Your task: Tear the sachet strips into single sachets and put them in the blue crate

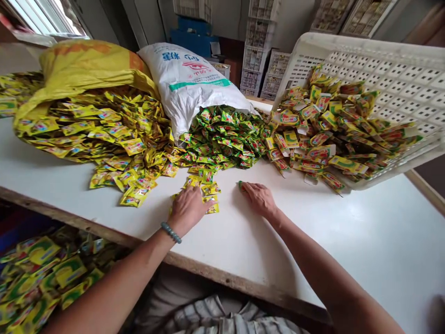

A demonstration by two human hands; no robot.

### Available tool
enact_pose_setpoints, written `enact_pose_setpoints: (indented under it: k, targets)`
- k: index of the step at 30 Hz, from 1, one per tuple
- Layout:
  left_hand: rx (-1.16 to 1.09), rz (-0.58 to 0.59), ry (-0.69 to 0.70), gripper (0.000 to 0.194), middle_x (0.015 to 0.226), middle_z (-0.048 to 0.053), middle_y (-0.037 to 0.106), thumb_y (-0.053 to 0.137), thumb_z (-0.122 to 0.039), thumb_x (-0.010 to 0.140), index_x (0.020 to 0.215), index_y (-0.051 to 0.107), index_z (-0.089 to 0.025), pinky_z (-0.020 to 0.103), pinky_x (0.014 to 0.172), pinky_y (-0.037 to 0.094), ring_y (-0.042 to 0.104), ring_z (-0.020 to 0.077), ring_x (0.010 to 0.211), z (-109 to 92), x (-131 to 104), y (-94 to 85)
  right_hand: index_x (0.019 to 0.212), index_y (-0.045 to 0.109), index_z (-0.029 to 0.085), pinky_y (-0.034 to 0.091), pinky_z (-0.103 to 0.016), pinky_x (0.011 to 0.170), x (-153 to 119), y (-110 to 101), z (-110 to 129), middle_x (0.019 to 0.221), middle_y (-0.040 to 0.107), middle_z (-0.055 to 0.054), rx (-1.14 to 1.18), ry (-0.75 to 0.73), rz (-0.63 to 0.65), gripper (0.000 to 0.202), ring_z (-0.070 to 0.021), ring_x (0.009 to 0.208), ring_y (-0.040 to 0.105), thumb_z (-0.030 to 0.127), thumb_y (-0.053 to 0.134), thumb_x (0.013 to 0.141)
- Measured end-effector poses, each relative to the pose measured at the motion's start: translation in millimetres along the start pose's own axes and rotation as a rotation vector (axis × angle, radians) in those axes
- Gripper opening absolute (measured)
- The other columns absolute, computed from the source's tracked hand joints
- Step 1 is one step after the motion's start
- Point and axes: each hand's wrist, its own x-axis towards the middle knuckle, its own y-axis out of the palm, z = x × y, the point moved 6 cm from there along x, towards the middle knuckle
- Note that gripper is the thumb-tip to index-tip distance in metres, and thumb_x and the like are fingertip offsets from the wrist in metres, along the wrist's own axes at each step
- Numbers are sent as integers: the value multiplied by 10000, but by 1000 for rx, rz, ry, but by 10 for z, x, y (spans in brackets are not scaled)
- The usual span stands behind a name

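Note:
My left hand [189, 206], with a beaded bracelet on its wrist, rests over several small yellow sachets [211, 188] on the table. Its thumb is spread to the side and its fingertips are partly hidden. To the right, my right hand [260, 198] lies low over the table with its fingers together. A bit of a green sachet [240, 184] pokes out at its fingertips. Beyond my hands, yellow sachets [114, 130] spill from a yellow sack [93, 60]. Green sachets [229, 139] pour from a white printed sack [194, 76].
A tilted white plastic basket [399, 55] on the right spills small yellow-green cartons [323, 125] onto the white table [382, 241]. Larger yellow-green packs [45, 273] fill a space below the table's front edge at left. Stacked crates [255, 51] stand behind.

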Motion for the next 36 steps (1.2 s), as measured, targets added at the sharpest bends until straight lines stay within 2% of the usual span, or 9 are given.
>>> enact_pose_setpoints:
  k: [3,7,9,12,16,23,29,33,36]
  targets:
    - [-63,23,42,331,1058,201,683,733,-340,741,970,625,-127,398,893,481,629,348,1065,-220,72,96,1039,644,196,456,-340,815,-129,-41,-43,968,736,-99,197,178,-118,219,-209,833,637,305,477,948]
    - [-460,41,8,245,815,70,686,688,-326,754,902,534,-206,358,718,497,677,273,822,-317,173,208,875,609,195,421,-268,617,-265,12,-177,745,668,-20,837,494,-212,289,-150,644,545,473,639,799]
    - [-790,125,-6,276,717,24,661,685,-373,738,863,494,-217,328,632,484,661,230,690,-364,225,297,863,602,186,421,-257,624,-266,51,-110,778,663,-19,1133,514,-169,379,-139,667,551,514,715,712]
    - [-1221,255,-34,403,705,5,667,750,-414,627,855,489,-208,288,565,458,623,179,604,-435,283,418,880,617,182,423,-257,663,-246,26,8,831,667,-21,1315,496,-117,416,-139,719,570,494,772,654]
    - [-1441,335,-99,509,732,-4,679,805,-329,521,913,512,-190,276,556,458,611,157,596,-451,284,513,846,606,178,389,-254,647,-221,23,104,805,627,-6,1307,426,-30,396,-122,694,523,515,752,696]
    - [-1653,489,-76,445,841,38,709,801,-263,565,948,597,-163,327,739,498,663,186,773,-477,207,443,691,515,192,366,-261,629,-229,95,95,666,512,34,1173,444,-21,454,-115,642,442,562,776,650]
    - [-1629,432,-54,387,805,28,709,779,-204,531,888,637,-156,322,768,491,653,187,787,-445,235,433,729,556,187,330,-256,599,-206,1,205,655,500,30,1090,360,53,377,-110,617,398,535,701,743]
    - [-1620,438,8,351,801,34,719,751,-277,619,929,641,-154,324,768,491,667,193,777,-502,201,398,693,542,192,342,-260,606,-193,63,163,649,491,22,847,369,-41,346,-130,656,411,512,650,772]
    - [-1588,411,5,409,843,40,736,771,-330,651,991,609,-171,326,753,499,684,199,777,-520,175,379,698,549,193,368,-263,622,-201,76,160,665,497,16,816,404,-80,366,-136,677,435,540,634,775]
